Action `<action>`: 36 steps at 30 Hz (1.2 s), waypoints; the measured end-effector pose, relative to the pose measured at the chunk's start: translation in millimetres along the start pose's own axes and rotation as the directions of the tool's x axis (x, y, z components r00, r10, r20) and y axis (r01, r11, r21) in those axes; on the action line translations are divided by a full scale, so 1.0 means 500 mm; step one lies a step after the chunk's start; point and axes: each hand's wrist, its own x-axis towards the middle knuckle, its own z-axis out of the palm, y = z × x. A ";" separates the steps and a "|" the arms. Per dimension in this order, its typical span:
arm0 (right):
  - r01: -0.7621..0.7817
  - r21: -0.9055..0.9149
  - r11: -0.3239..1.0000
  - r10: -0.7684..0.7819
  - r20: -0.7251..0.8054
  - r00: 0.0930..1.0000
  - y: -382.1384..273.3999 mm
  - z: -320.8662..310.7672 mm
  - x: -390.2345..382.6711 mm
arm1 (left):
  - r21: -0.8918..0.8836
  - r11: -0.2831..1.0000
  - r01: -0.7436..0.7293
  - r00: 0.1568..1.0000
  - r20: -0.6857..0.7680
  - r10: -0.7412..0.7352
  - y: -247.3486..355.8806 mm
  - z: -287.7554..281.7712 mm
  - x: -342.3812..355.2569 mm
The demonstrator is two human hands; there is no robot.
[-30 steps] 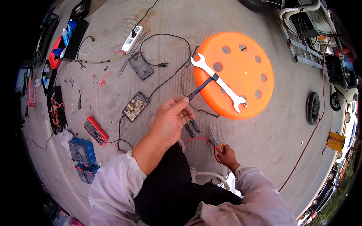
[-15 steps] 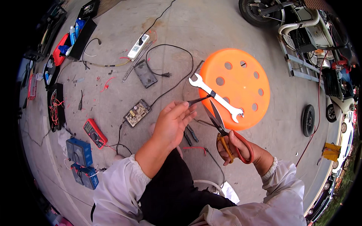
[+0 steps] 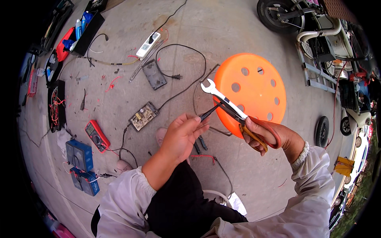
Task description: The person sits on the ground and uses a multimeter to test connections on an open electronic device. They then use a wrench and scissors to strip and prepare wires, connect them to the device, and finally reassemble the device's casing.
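Two bare hands, one silvery metal wrench, one pair of orange-handled scissors and one round orange stool showed.

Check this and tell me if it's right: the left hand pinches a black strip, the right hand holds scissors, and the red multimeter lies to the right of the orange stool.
One thing is wrong: the red multimeter lies to the left of the orange stool, as the head view shows. The left hand does pinch a black strip, and the right hand holds scissors.
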 end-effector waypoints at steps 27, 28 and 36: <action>-0.191 -0.240 0.952 0.132 -0.243 0.961 -0.032 -0.011 -0.004 | 0.036 0.995 -0.094 0.993 0.076 0.091 0.008 -0.013 0.009; -0.193 -0.238 0.952 0.134 -0.242 0.961 -0.031 -0.011 -0.005 | 0.073 0.992 -0.105 0.992 0.079 0.099 0.010 -0.011 0.011; -0.114 -0.212 0.971 0.065 -0.224 0.973 -0.022 -0.008 -0.015 | 0.124 0.960 -0.251 0.933 0.297 0.205 0.041 0.007 0.063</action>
